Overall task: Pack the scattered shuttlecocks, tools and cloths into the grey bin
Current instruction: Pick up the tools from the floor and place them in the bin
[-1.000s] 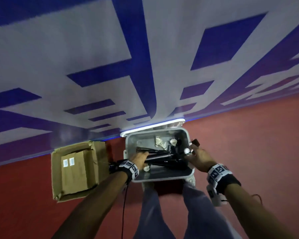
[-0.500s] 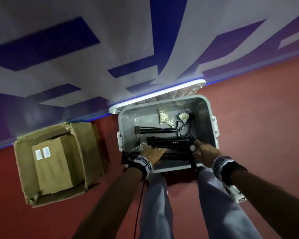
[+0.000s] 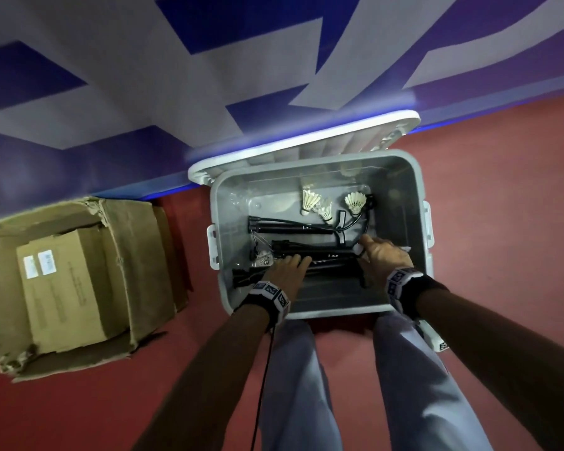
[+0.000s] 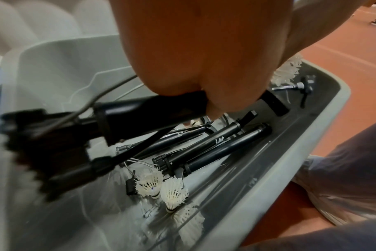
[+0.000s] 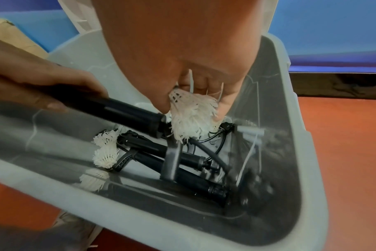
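Hands grip pump [image 3: 319,255]; right wrist view reveals pinched shuttlecock [image 5: 191,112].

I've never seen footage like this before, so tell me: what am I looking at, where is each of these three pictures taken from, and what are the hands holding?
No machine here: a person wears three cameras. The wide picture comes from the head, looking down at both arms over a grey bin standing open on a red floor, beside a cardboard box. The other two come from the wrists, looking along each hand. The left hand grips a black folded tool, seemingly a tripod or stand, lowered into the bin. The right hand pinches a white shuttlecock. Already inside lie more black tubes, cables and loose shuttlecocks. The bands on the wrists hold the cameras.
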